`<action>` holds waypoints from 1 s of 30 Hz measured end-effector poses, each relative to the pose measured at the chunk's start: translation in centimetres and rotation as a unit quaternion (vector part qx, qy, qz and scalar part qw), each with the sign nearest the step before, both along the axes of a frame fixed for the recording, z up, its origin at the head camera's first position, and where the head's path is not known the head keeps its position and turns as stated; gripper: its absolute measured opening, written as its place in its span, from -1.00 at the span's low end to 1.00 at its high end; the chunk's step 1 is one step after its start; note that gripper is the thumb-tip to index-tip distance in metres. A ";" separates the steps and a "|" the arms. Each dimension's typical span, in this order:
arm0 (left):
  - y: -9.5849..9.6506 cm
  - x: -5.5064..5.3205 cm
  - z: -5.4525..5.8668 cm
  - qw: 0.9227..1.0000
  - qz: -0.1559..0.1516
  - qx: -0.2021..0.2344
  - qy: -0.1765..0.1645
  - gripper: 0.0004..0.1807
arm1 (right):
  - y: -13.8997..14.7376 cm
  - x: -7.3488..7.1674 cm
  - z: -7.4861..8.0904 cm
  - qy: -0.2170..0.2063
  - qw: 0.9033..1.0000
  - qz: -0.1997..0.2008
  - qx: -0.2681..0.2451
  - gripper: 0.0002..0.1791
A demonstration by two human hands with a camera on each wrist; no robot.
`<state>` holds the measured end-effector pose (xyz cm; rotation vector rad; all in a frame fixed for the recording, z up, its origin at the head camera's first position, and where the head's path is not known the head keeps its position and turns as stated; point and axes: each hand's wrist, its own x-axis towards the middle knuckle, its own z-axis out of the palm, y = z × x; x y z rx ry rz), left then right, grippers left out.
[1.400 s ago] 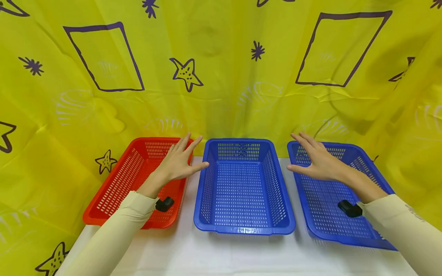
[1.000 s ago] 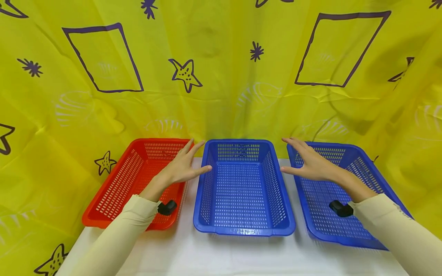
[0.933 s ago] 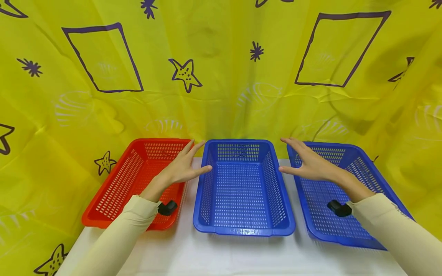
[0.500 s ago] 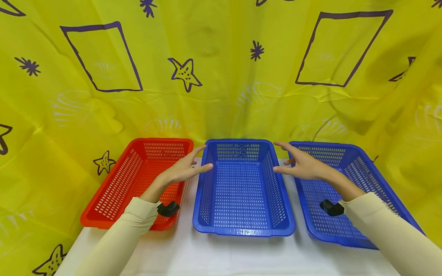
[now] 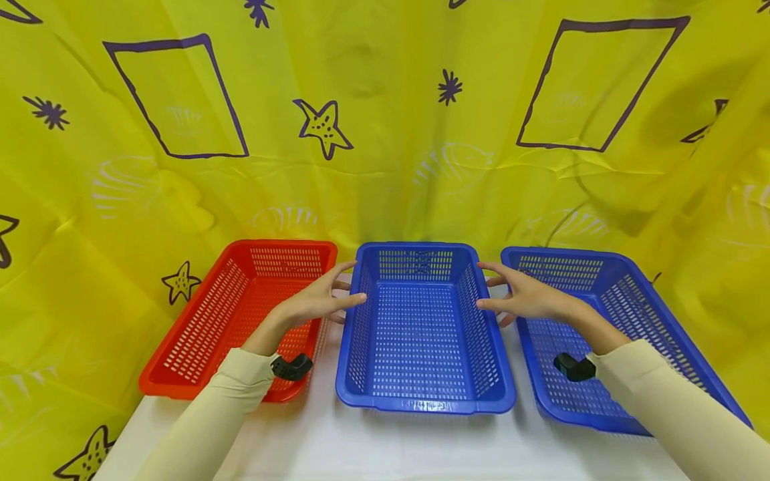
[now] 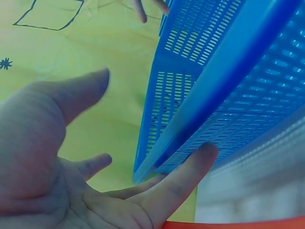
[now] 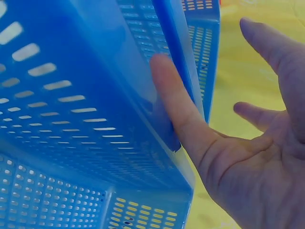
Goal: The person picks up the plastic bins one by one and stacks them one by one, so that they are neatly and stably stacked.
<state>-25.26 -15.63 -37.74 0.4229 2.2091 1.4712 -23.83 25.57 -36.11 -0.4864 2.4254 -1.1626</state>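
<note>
A blue slotted plastic basket [image 5: 427, 405] sits on the white table in the middle. My left hand [image 5: 313, 298] is at its left side, thumb extended above the rim and fingers lower, along the outer wall. In the left wrist view, fingertips [image 6: 206, 153] reach beneath the basket's rim [image 6: 224, 67] while the thumb stands away from it. On the opposite side, my right hand [image 5: 523, 294] mirrors this, its thumb near the right rim. The right wrist view shows one straight finger [image 7: 174, 95] close against blue plastic and the thumb spread apart. Neither hand is curled round the rim.
To the left is a red basket [image 5: 150, 384], partly behind my left forearm. A second blue basket [image 5: 592, 422] stands at the right under my right forearm. A yellow patterned curtain [image 5: 391, 200] hangs behind the white table [image 5: 415, 447].
Both hands have moved inward and down from above the outer baskets to the sides of the middle basket. Their fingers have dropped below the rim. The baskets have stayed in place.
</note>
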 end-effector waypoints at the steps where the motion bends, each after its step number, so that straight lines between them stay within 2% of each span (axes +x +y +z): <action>1: 0.0 0.0 -0.1 1.000 0.001 0.002 -0.006 -0.01 | 0.0 0.0 -0.1 -0.008 1.000 -0.003 -0.001 0.05; 4: 0.0 0.0 -0.2 1.000 0.001 0.007 -0.021 -0.01 | 0.0 0.2 -0.2 -0.026 1.000 -0.010 0.000 0.07; 10: -0.1 0.0 -0.5 1.000 0.001 0.010 -0.025 -0.03 | 0.1 0.3 -0.5 -0.046 0.999 -0.011 -0.009 0.07; 30: 0.1 0.5 -0.5 1.000 0.020 -0.003 -0.020 -0.12 | 0.0 0.4 -0.9 -0.033 0.999 -0.003 0.011 -0.01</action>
